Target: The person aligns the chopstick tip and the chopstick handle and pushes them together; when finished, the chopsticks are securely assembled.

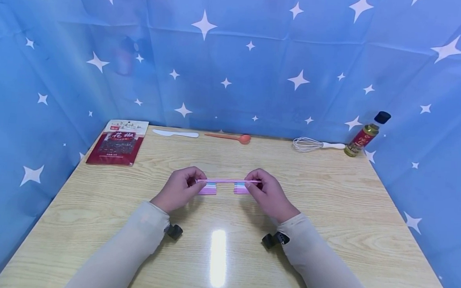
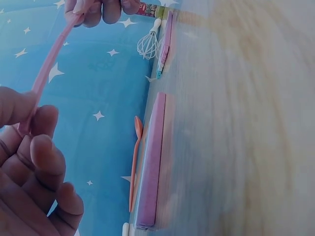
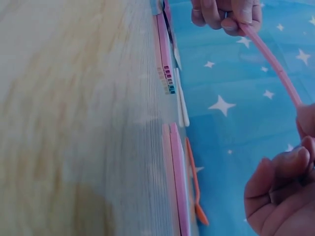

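My left hand (image 1: 181,188) and right hand (image 1: 268,196) pinch the two ends of a long thin pink strip (image 1: 228,181), thumb against fingers. It spans level between them, lifted off the table; the wrist views show it slightly bowed. Below lie two flat sets of short strips side by side, coloured pink, white and blue: a left set (image 1: 210,190) by my left hand and a right set (image 1: 240,188) partly covered by my right. In the right wrist view, one set (image 3: 169,78) shows small square ends.
Along the back of the wooden table (image 1: 223,258) lie a red spice packet (image 1: 117,143), a white knife (image 1: 175,133), an orange spoon (image 1: 244,139) and a whisk (image 1: 317,144). An oil bottle (image 1: 362,138) stands at the back right. Blue star-patterned cloth (image 1: 235,60) surrounds the table.
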The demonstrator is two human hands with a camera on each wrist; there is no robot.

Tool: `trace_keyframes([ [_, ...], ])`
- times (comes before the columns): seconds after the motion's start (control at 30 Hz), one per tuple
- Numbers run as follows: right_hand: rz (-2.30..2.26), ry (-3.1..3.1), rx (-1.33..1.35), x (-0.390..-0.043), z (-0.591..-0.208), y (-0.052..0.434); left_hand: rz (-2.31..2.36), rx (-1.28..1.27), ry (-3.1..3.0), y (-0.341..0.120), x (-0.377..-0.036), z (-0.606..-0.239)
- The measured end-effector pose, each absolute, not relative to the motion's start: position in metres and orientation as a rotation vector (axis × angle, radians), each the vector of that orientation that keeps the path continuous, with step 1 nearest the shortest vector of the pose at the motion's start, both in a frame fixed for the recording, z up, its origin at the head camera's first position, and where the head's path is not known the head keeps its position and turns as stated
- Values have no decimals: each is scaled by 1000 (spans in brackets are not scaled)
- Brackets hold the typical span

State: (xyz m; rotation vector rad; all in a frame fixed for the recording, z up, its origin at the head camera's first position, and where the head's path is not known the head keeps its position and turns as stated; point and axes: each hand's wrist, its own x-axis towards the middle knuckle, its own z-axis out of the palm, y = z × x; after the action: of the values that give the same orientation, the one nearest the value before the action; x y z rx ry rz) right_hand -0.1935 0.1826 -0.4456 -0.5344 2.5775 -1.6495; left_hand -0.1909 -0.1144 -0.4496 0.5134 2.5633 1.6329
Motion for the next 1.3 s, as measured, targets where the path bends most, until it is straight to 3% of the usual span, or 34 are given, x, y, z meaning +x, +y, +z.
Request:
trace_keyframes([
  [0.77,-1663,2581,-517,-194,-445,183,1615,516,2628,-117,-195,-452],
  [1.3,-1721,2642,-371,-206,-454,199,1442,23,2870,-179,-225,-469],
])
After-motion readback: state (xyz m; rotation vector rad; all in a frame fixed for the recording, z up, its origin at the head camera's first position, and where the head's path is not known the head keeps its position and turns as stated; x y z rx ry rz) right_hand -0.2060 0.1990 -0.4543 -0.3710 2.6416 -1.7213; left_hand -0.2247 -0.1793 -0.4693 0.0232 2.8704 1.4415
